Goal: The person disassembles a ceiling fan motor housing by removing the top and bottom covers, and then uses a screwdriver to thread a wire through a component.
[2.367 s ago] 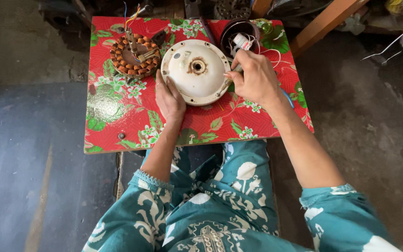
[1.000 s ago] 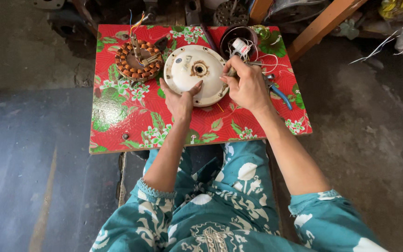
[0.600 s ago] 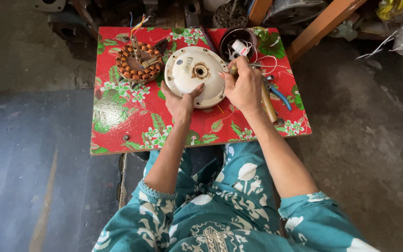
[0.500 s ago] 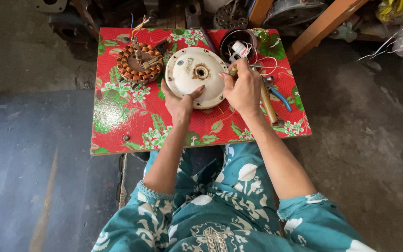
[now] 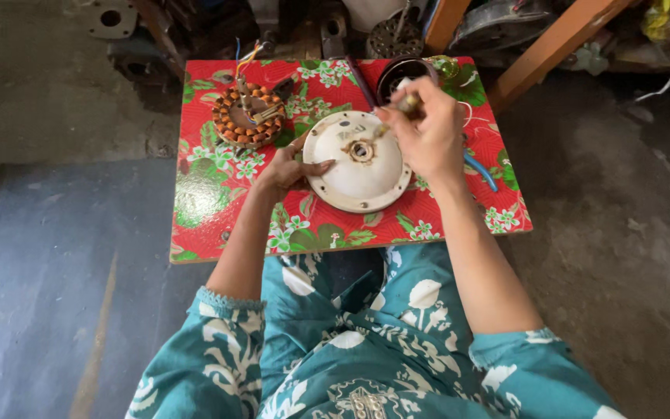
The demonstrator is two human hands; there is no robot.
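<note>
A cream round motor cover (image 5: 358, 172) with a metal hub at its centre lies on a low table with a red floral cloth (image 5: 219, 186). My left hand (image 5: 288, 167) rests on the cover's left rim and steadies it. My right hand (image 5: 426, 132) hovers over the cover's right side, closed on a small tool with a yellowish handle (image 5: 406, 103); the tool's thin tip points down toward the hub. A copper-wound stator ring (image 5: 246, 116) with coloured wires sits at the table's back left.
A dark bowl (image 5: 397, 76) stands at the table's back edge behind my right hand. A blue-handled tool (image 5: 481, 172) lies right of my wrist. Wooden beams (image 5: 560, 39) and metal parts crowd the floor behind the table. Grey concrete floor surrounds it.
My right hand has lifted from the cover's right edge and now holds the small tool over the hub. The camera has come closer. My left hand stays on the rim.
</note>
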